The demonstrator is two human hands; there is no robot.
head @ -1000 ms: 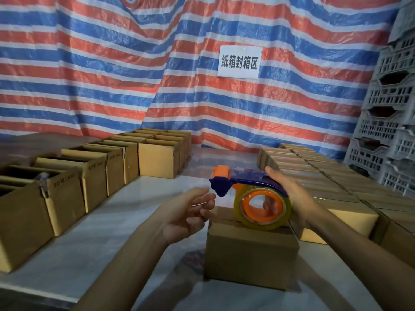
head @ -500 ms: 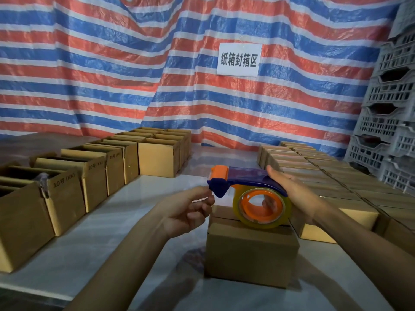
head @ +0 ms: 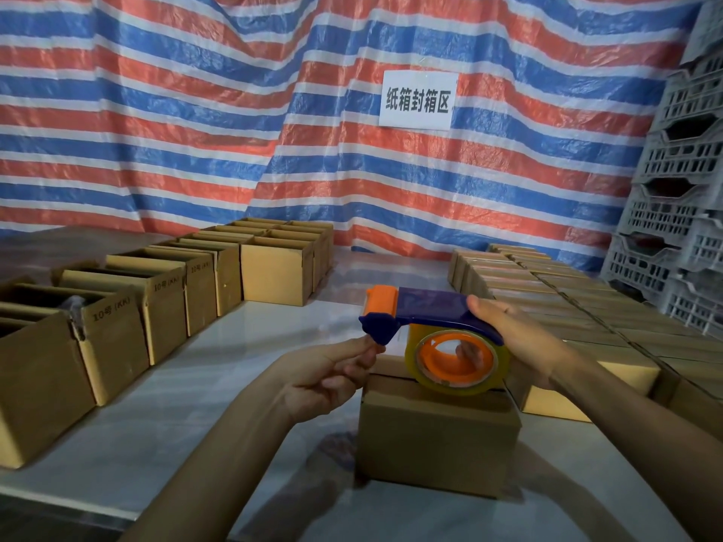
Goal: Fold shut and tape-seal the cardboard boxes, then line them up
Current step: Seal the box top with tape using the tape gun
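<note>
From the head camera, the box (head: 438,436) being worked on sits on the table (head: 219,369) just below centre with its flaps folded down. The dispenser (head: 426,311) hangs right over its top, and the tape (head: 457,359) roll touches or nearly touches the lid. The right hand (head: 508,338) comes in from 3 o'clock and wraps the dispenser's back, with fingertips showing through the roll's core. The left hand (head: 328,369) comes in from 7 o'clock. Its thumb and forefinger are pinched together at the dispenser's nose, apparently on the tape's free end, though the clear strip is too thin to make out. The step looks like drawing out a lead of tape before sealing. To do it well, I would pull the end straight and flat and stick it a little way down the box's 9 o'clock side. I would then run the dispenser along the flap seam toward 3 o'clock with steady pressure, keeping the strip centred so neither flap lifts. At 9 to 10 o'clock a row of open boxes (head: 164,303) stands with flaps up. The nearest holds something dark and crinkled that I cannot identify, and the rest show only shadow. At 2 to 3 o'clock the shut boxes (head: 547,291) lie packed in rows, contents hidden. Grey crates (head: 680,213) are stacked at the far 3 o'clock edge, and what is inside them cannot be seen.
</note>
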